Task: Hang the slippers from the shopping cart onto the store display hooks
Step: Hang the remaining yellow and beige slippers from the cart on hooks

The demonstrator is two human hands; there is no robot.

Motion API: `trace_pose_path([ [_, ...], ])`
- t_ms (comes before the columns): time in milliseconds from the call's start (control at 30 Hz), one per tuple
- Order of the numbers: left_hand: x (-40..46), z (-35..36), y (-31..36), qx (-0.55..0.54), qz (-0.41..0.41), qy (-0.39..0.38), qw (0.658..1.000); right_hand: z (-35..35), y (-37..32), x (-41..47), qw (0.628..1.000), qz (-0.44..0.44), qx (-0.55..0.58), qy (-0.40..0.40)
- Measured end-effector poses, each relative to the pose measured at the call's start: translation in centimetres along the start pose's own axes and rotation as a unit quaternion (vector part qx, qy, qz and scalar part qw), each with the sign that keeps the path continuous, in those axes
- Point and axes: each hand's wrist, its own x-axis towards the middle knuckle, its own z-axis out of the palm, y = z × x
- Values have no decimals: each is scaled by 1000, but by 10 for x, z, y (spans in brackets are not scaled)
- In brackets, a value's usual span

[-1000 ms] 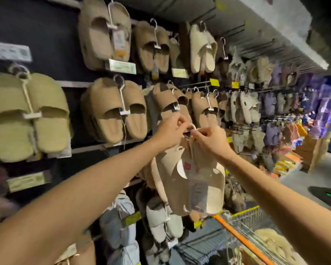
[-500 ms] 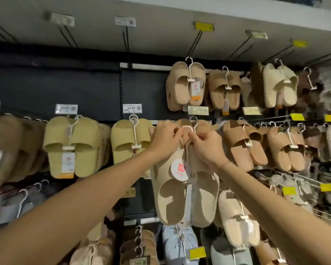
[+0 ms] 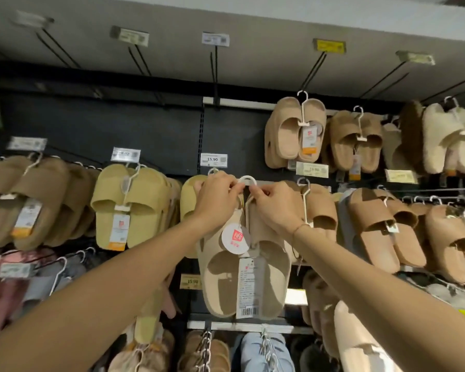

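Note:
A pair of beige slippers (image 3: 269,280) hangs from a white plastic hanger (image 3: 248,180), with a round red-and-white tag and a long barcode label on the front. My left hand (image 3: 217,202) pinches the left side of the hanger's curved hook. My right hand (image 3: 274,208) pinches its right side and stem. The hook is raised just below the price tag (image 3: 214,160) reading 15.90 in the middle row. The display hook under that tag is hidden behind my hands. The shopping cart is out of view.
Olive-yellow slippers (image 3: 130,208) hang to the left, tan and brown pairs (image 3: 373,226) to the right, and beige pairs (image 3: 295,132) on the row above. Several bare black hooks (image 3: 214,68) with price tags jut out from the top rail. Lower rows hold pink, grey and blue slippers.
The view has swung from the aisle to face the display wall and moved closer. Both hands have lifted the beige pair higher, and the hanger's hook now shows between my fingers.

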Motion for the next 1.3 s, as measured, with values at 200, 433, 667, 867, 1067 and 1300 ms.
trace_pose_path([
  [200, 7, -43, -21, 6, -11, 44, 999, 31, -36, 21, 996, -17, 91, 7],
  [433, 32, -116, -70, 89, -10, 75, 993, 83, -102, 41, 990, -50, 130, 8],
  [667, 41, -183, -119, 108, -29, 86, 990, 139, -171, 57, 988, -68, 136, 19],
  [867, 18, -237, -180, 137, -52, 69, 987, 200, -220, 40, 985, -83, 152, -11],
  [1067, 50, -307, -234, 191, -42, 91, 976, 255, -294, 63, 980, -89, 177, -8],
  [1300, 145, -398, -310, 196, -1, 85, 977, 316, -406, 140, 976, -122, 164, 74],
])
